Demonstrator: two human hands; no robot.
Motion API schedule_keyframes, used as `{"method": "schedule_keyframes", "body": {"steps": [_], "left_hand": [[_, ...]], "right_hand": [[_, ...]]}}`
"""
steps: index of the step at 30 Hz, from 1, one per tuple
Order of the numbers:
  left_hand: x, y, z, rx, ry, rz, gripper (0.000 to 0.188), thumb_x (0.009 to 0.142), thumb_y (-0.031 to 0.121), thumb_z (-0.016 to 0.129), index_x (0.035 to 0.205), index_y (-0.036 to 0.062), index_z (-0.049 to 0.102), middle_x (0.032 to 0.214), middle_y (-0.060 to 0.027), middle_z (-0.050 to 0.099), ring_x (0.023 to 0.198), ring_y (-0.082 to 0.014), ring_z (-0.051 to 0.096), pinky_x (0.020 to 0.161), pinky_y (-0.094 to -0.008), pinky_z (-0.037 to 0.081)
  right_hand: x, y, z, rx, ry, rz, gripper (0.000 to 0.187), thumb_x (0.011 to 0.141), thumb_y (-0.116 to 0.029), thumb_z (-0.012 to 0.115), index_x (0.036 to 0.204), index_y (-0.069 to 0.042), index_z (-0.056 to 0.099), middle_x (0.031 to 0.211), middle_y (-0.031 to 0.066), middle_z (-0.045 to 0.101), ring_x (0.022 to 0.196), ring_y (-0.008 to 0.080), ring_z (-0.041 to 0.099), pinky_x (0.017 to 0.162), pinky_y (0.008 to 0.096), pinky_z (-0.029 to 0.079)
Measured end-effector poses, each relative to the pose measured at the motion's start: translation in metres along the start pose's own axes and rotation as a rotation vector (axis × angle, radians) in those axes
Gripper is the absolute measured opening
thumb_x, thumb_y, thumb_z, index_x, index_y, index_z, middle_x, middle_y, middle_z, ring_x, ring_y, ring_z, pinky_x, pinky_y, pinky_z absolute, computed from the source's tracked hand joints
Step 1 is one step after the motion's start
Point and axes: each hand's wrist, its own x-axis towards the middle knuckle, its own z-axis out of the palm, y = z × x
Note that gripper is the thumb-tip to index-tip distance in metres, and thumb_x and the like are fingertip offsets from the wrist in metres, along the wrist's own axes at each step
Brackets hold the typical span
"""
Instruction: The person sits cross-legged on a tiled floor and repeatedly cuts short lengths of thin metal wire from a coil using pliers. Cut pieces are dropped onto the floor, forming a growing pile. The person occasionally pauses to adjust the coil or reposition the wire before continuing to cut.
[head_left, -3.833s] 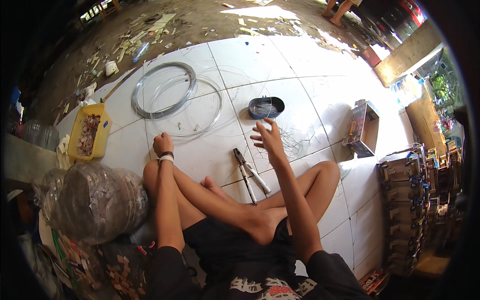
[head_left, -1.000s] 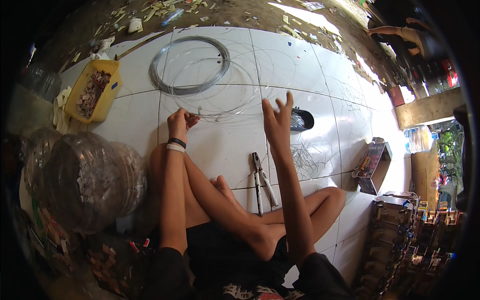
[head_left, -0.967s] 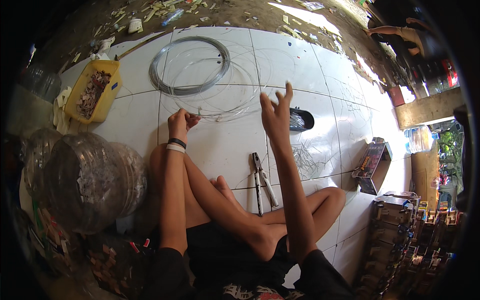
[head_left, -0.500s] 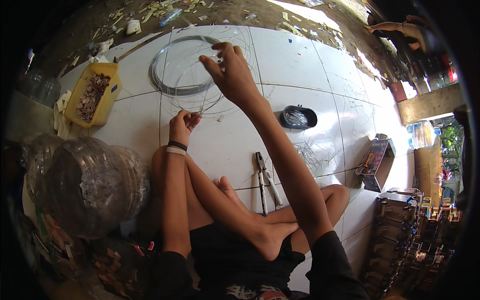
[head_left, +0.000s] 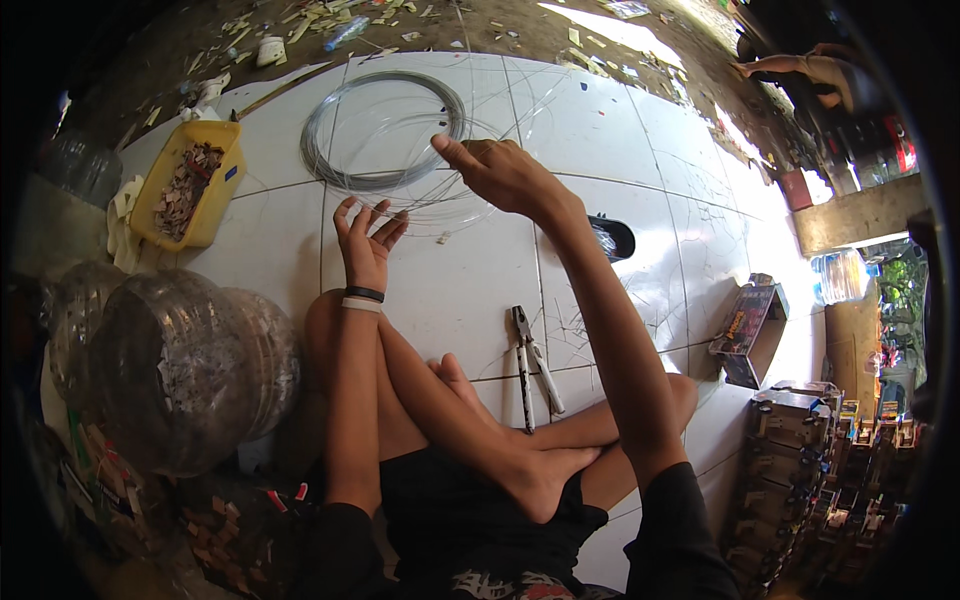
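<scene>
A coil of thin grey wire [head_left: 312,150] lies on the white tiles in front of me, with loose strands looping out toward me. My left hand [head_left: 368,245] is at the coil's near side, palm up and fingers apart; fine strands pass close to its fingertips. My right hand [head_left: 510,178] is at the coil's right edge, its fingers curled in around loose wire strands and its thumb side pointing left; the fingertips are partly hidden. Long-handled pliers [head_left: 526,355] with worn white grips lie near my crossed legs.
Behind my right forearm is a dark oval container [head_left: 622,238] of short wire pieces. At left stand a yellow tub [head_left: 216,215] of small scraps and large clear plastic bottles [head_left: 180,370]. An open printed box [head_left: 745,330] and stacked small wooden models [head_left: 790,460] are at right.
My right hand has come down toward me and to the right, turning sideways. My left hand's fingers have spread and risen slightly. The loose wire loops have shifted.
</scene>
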Motion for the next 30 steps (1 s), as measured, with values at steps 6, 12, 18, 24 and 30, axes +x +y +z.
{"method": "schedule_keyframes", "body": {"steps": [6, 12, 18, 24, 30], "left_hand": [[-0.003, 0.003, 0.009, 0.219, 0.211, 0.225, 0.078, 0.103, 0.036, 0.065, 0.161, 0.0140, 0.018, 0.145, -0.0220, 0.054, 0.106, -0.0309, 0.071, 0.092, -0.0384, 0.055], [0.004, -0.007, 0.002, 0.778, 0.239, 0.443, 0.099, 0.098, 0.060, 0.063, 0.162, 0.0018, 0.016, 0.163, -0.0270, 0.030, 0.141, -0.0395, 0.047, 0.111, -0.0477, 0.045], [-0.004, -0.015, 0.012, 0.960, -0.142, 0.892, 0.099, 0.085, 0.061, 0.078, 0.153, 0.0044, 0.035, 0.154, -0.0191, 0.043, 0.142, -0.0359, 0.044, 0.117, -0.0531, 0.036], [0.006, -0.011, 0.012, 0.696, -0.022, 0.501, 0.036, 0.093, 0.033, 0.082, 0.094, 0.0040, 0.061, 0.096, -0.0062, 0.070, 0.099, -0.0177, 0.067, 0.085, -0.0329, 0.053], [0.010, 0.001, 0.012, 0.562, 0.102, 0.397, 0.038, 0.100, 0.040, 0.072, 0.093, 0.0034, 0.063, 0.088, -0.0079, 0.076, 0.067, -0.0136, 0.070, 0.059, -0.0241, 0.053]], "right_hand": [[0.001, -0.006, -0.016, -0.198, -0.161, -0.035, 0.095, 0.074, -0.089, 0.066, 0.118, -0.005, 0.073, 0.093, 0.0240, 0.075, 0.102, 0.0390, 0.074, 0.087, 0.0493, 0.058], [0.008, -0.012, -0.039, -0.285, -0.498, -0.009, 0.074, 0.083, -0.067, 0.075, 0.133, -0.012, 0.065, 0.084, 0.0134, 0.077, 0.087, 0.0245, 0.077, 0.078, 0.0422, 0.058], [0.024, -0.037, -0.053, -0.370, -0.720, 0.142, 0.073, 0.087, -0.057, 0.075, 0.142, -0.013, 0.056, 0.086, 0.0108, 0.078, 0.085, 0.0226, 0.077, 0.073, 0.0396, 0.057], [0.012, -0.055, -0.046, -0.366, -0.488, -0.157, 0.072, 0.091, -0.029, 0.077, 0.154, -0.016, 0.044, 0.118, 0.0177, 0.072, 0.112, 0.0330, 0.068, 0.095, 0.0441, 0.054], [-0.034, -0.033, -0.043, -0.132, 0.023, -0.729, 0.056, 0.096, -0.007, 0.068, 0.149, -0.017, 0.053, 0.128, 0.0176, 0.070, 0.122, 0.0360, 0.064, 0.105, 0.0462, 0.052]]}}
